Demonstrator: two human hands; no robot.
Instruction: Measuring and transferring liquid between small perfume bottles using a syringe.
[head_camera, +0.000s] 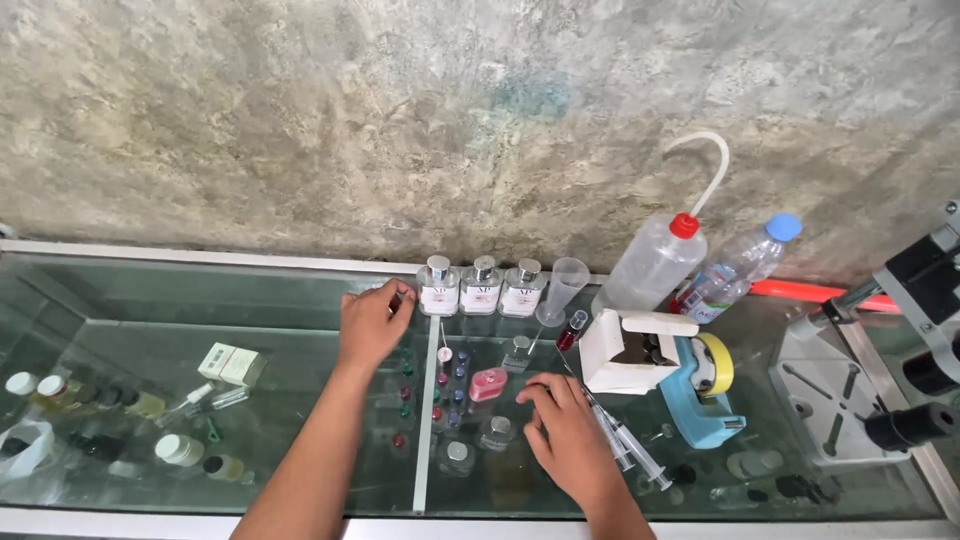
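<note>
My left hand (372, 322) reaches across the glass countertop (300, 300), fingers curled, its fingertips just left of three square clear bottles with silver caps (481, 287); I cannot tell whether it holds something small. My right hand (568, 432) rests palm down on the glass near the front edge, fingers spread slightly, holding nothing visible. Small vials with coloured caps (447, 385) and a pink-filled bottle (488, 383) stand between the two hands. Two syringes (628, 447) lie just right of my right hand.
A clear measuring cup (566, 283), a wash bottle with a red cap and bent spout (655, 262) and a blue-capped water bottle (738, 266) stand at the back. A white box (628, 352), a blue tape dispenser (705, 392) and a microscope (915, 340) sit right.
</note>
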